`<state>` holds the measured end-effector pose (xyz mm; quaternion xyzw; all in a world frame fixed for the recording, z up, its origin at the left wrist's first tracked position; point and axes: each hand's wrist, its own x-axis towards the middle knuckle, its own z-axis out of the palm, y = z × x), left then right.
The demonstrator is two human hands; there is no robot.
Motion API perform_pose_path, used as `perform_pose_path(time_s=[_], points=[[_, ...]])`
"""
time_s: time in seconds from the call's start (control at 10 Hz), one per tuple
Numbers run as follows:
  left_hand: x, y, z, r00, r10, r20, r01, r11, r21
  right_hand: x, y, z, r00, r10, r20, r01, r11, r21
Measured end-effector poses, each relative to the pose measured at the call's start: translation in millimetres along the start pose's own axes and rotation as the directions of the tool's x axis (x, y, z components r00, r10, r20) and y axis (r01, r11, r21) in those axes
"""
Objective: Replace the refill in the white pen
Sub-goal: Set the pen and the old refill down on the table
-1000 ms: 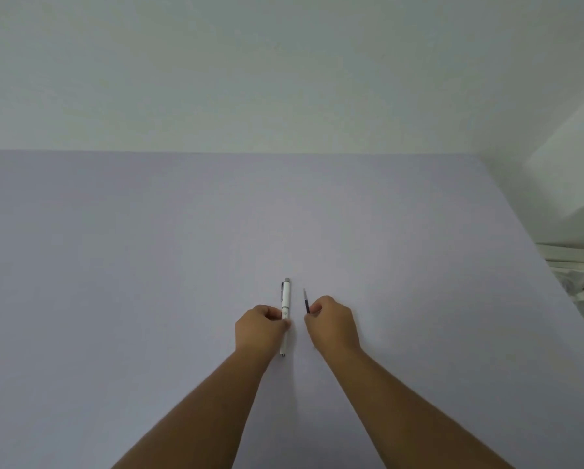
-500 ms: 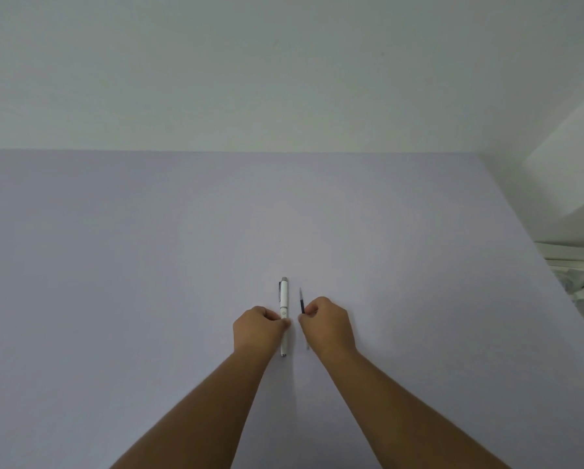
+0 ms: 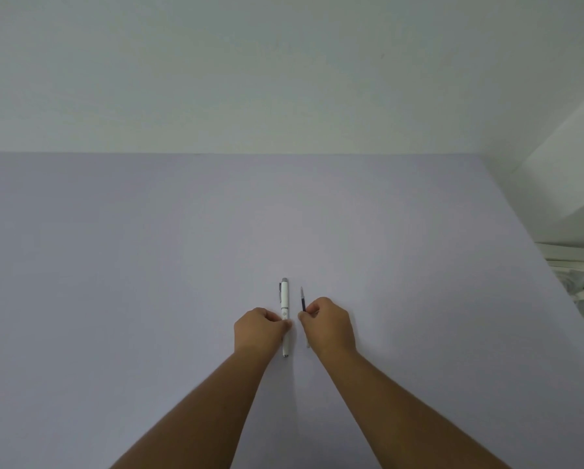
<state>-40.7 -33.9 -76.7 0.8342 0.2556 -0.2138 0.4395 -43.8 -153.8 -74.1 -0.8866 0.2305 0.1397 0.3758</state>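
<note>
The white pen (image 3: 284, 296) with a silver clip and silver ends points away from me on the pale lilac table (image 3: 148, 265). My left hand (image 3: 262, 328) is closed around the pen's middle. Just to its right, my right hand (image 3: 329, 324) pinches a thin dark blue refill (image 3: 303, 299), whose far tip sticks out beyond my fingers. The refill runs roughly parallel to the pen, a small gap apart. Its near end shows faintly below my right hand.
A plain white wall rises behind the table's far edge. At the right, past the table edge, lie white plastic items and clutter (image 3: 578, 275) under a white ledge (image 3: 568, 184).
My right hand with the refill has shifted slightly left and toward the pen. The left hand and pen have barely moved.
</note>
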Motion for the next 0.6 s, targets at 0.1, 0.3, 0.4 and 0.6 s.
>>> perform_pose_path(time_s=[0.1, 0.3, 0.4, 0.6], points=[[0, 1, -1, 1.0, 0.009, 0.006, -0.009, 1.0, 0.021, -1, 1, 0, 1.0, -0.01, 0.002, 0.01, 1.0, 0.013], [-5, 3, -10, 1.0, 0.007, 0.01, -0.007, 0.999, 0.053, -4, -2, -6, 0.999, -0.003, -0.044, 0.003, 1.0, 0.011], [-11, 10, -22, 1.0, 0.023, -0.013, -0.022, 0.997, 0.071, -3, -8, -16, 0.995, -0.027, -0.1, 0.029, 0.999, 0.019], [-20, 57, -62, 0.963, 0.262, -0.064, -0.228, 0.917, 0.327, 1, -54, -63, 0.928, -0.309, -0.206, 0.304, 0.951, -0.055]])
